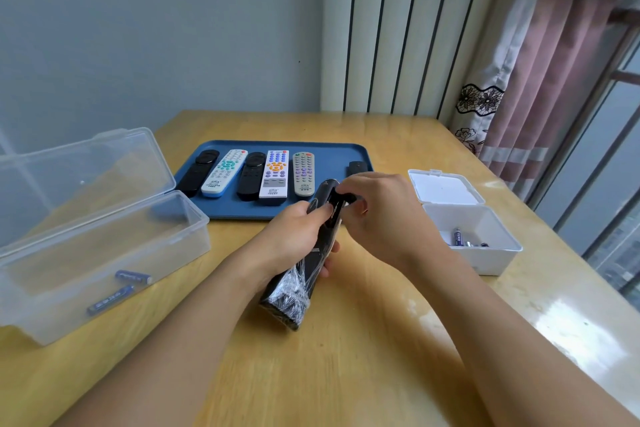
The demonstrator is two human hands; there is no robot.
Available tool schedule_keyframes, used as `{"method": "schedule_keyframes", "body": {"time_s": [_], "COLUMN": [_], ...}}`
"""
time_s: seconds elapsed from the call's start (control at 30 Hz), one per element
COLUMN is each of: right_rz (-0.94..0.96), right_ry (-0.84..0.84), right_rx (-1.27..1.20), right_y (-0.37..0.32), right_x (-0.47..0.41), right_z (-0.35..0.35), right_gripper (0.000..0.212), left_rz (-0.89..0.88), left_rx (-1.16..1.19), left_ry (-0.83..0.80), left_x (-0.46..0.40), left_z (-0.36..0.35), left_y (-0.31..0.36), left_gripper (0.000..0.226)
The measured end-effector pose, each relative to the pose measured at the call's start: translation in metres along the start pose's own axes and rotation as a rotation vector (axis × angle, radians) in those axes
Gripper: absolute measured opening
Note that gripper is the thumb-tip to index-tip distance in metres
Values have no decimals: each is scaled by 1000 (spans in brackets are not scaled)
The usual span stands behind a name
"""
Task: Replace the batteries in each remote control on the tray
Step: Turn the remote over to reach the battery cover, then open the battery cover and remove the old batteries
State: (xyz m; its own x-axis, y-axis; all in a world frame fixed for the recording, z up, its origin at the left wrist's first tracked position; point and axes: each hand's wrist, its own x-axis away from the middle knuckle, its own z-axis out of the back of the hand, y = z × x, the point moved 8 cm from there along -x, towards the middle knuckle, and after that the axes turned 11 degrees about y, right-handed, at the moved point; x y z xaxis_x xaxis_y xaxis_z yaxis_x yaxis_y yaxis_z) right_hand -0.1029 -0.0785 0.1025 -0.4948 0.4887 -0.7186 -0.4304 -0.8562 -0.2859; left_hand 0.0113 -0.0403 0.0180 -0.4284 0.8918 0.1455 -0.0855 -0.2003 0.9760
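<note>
My left hand [294, 236] grips a black remote [294, 291] wrapped in clear film, held above the table with its back facing up. At the remote's upper end my right hand [381, 215] pinches a small black part [346, 198]; whether it is the battery cover I cannot tell. Behind them lies a blue tray [332, 156] with several remotes side by side, black, white and grey. A black cover piece [357, 167] rests at the tray's right end.
An open clear plastic box [104, 246] at the left holds two blue batteries [117, 289]. At the right, an open white box [485, 236] contains several batteries [459, 237]. The wooden table [346, 357] ends near a curtain and window on the right.
</note>
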Motion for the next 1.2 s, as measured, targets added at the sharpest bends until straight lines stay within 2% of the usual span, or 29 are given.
{"method": "schedule_keyframes", "body": {"time_s": [0.07, 0.13, 0.27, 0.33, 0.4, 0.47, 0.53, 0.57, 0.63, 0.7, 0.77, 0.83, 0.97, 1.2], "right_rz": [-57, -133, -206, -265, -360, -389, -305, -246, -192, -259, -302, -299, -286, -188], "right_ry": [22, 45, 160, 14, -256, -459, -537, -512, -340, -81, 85, 118, 136, 127], "right_rx": [-114, -192, -134, -168, -254, -243, -105, -32, -4, -131, -243, -294, -241, -145], "right_y": [3, 5, 14, 18, 19, 18, 18, 18, 18, 22, 24, 21, 19, 11], "right_x": [2, 5, 3, 6, 17, 29, 32, 29, 18, 6, 0, 0, 4, 2], "right_z": [3, 4, 19, 11, -8, -22, -25, -21, -7, 15, 30, 31, 29, 29], "right_gripper": [26, 20, 14, 14, 16, 17, 15, 12, 7, 2, 6, 15, 26, 25], "left_rz": [10, 14, 15, 0, -17, -32, -37, -39, -48, -71, -107, -138, -182, -208], "left_rx": [34, 81, 189, 288, 357, 384, 392, 388, 361, 324, 276, 245, 181, 89], "left_ry": [8, 23, 138, 225, 261, 225, 143, 101, 21, -43, -92, -138, -158, -160], "left_x": [-1, -1, -3, -7, -9, -8, -5, -3, 1, 5, 9, 13, 17, 17], "left_z": [1, 2, 17, 30, 38, 38, 31, 27, 18, 10, 3, -3, -10, -13], "left_y": [-1, 1, 4, 7, 10, 13, 15, 16, 17, 19, 22, 25, 26, 26], "left_gripper": [31, 29, 24, 20, 20, 21, 21, 20, 19, 20, 29, 36, 43, 47]}}
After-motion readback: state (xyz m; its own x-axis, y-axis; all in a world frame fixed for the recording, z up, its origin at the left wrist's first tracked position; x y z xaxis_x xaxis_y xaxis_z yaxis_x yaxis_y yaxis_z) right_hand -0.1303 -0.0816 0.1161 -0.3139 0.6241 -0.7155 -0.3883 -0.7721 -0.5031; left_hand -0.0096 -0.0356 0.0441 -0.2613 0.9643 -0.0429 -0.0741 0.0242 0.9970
